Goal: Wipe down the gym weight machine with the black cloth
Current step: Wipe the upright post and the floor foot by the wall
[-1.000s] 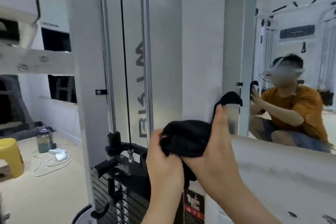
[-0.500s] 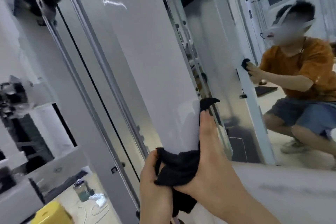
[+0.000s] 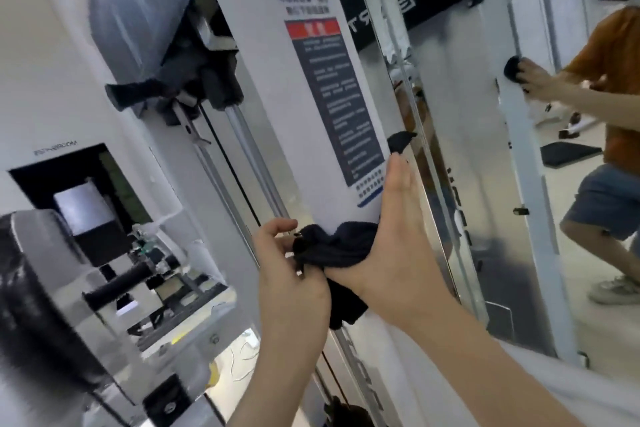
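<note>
Nearest, at six o'clock, the left hand [image 3: 291, 263] pinches the bunched end of the black cloth [image 3: 332, 248]. At its three o'clock the right hand [image 3: 394, 232] lies flat, fingers straight, pressing the cloth round an upright edge of the weight machine [image 3: 294, 135]. The cloth looks soft, light and limp, so it probably handles best bunched, with a flat palm behind it. Farther off, a printed label [image 3: 329, 90] sits at twelve o'clock and a mirror [image 3: 606, 340] at three.

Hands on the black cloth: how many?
2. The left hand pinches the left end of the black cloth; the right hand presses it round the right edge of the white column. Mirror reflections not counted.
</note>
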Demonstrator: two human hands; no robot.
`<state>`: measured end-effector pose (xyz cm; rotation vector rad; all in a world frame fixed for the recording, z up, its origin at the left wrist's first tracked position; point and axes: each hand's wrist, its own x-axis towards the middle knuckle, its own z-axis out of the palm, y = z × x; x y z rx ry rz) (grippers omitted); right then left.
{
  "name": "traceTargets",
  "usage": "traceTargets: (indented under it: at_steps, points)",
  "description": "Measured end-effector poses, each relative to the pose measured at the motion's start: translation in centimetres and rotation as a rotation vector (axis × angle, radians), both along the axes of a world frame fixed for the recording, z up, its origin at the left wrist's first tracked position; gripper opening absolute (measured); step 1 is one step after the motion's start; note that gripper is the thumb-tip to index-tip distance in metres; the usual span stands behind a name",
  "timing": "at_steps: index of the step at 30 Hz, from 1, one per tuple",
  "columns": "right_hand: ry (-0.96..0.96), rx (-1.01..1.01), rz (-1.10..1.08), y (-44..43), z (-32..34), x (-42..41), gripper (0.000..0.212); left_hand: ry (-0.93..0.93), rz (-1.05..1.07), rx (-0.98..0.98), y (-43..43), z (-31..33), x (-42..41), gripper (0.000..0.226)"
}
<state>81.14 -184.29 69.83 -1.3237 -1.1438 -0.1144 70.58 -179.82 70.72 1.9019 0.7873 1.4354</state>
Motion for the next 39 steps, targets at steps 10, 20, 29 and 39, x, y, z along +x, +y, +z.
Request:
traceTargets:
  at_steps: [10,20,29,39]
  points:
    - [-0.089,0.044,-0.069,0.6,16.7,0.0,0.132,0.038,0.136,0.321,-0.7,13.0,0.5,0.049]
    - [-0.288,-0.036,-0.074,0.3,29.8,1.1,0.126,0.025,0.351,0.892,2.7,23.1,1.1,0.048]
    - [-0.586,-0.477,-0.107,1.8,44.8,0.3,0.06,-0.038,0.373,0.815,5.2,32.1,0.0,0.037]
    - [-0.977,-0.772,-0.225,6.7,52.8,-3.9,0.032,-0.094,0.332,0.794,10.1,37.4,-1.0,0.05]
